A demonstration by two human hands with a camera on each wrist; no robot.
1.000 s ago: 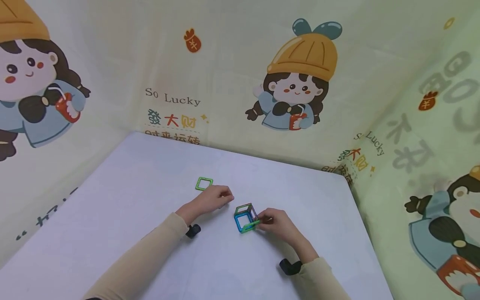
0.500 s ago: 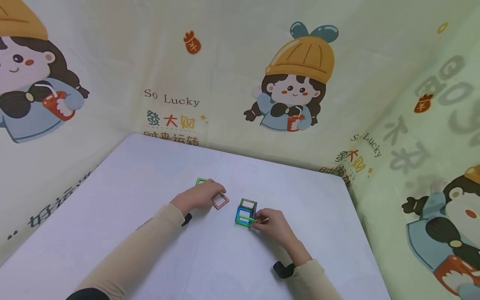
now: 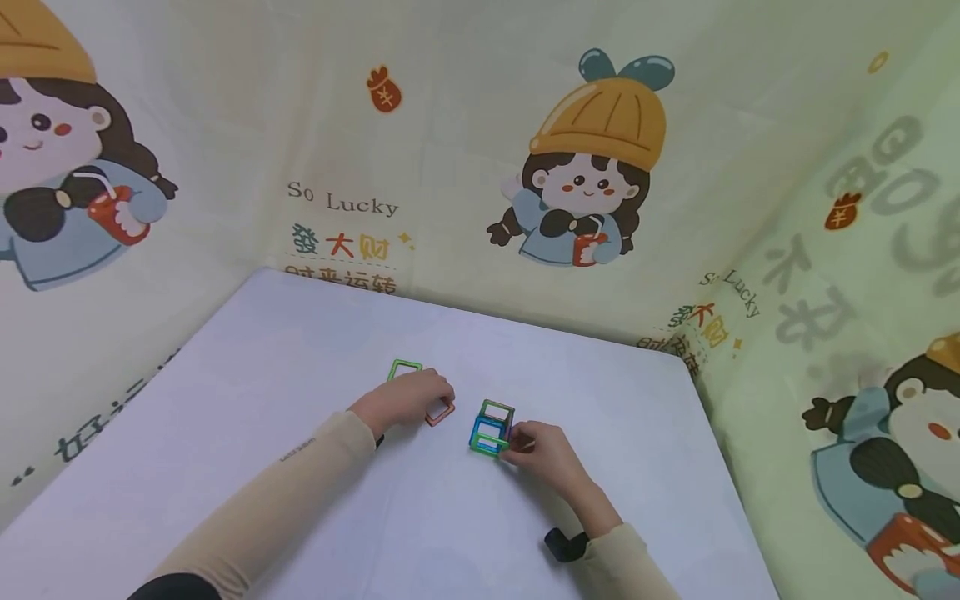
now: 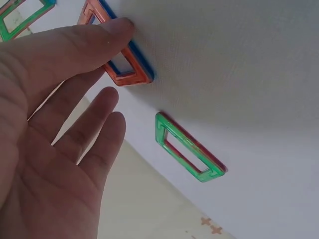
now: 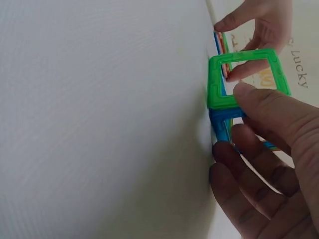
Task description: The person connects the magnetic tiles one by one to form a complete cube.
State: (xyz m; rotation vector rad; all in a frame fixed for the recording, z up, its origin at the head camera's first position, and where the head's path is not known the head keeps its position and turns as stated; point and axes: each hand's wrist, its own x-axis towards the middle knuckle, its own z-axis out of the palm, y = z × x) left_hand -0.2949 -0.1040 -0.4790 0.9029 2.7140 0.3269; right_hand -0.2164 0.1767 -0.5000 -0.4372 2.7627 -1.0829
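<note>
My left hand [image 3: 408, 398] pinches an orange square magnetic tile [image 3: 441, 414] with a blue side close over the table. In the left wrist view the thumb lies across that tile, and the other fingers are partly behind it. To the right, a box-like build of magnetic tiles [image 3: 492, 421] stands on the table, with green and blue frames showing. My right hand [image 3: 551, 454] pinches the build's near green tile [image 5: 215, 79] between thumb and fingers; its fingers hide part of the build's right side. Another green tile [image 3: 405, 363] with a reddish edge lies behind the left hand.
The white table [image 3: 600, 392] ends at a hanging cloth [image 3: 450, 192] with cartoon prints, at the back and both sides. A black wrist-camera mount [image 3: 566, 546] sits on the right wrist.
The orange tile has come into view at my left fingers, which have drawn slightly left. The build has turned a little in my right hand, its green tile now facing more toward me.
</note>
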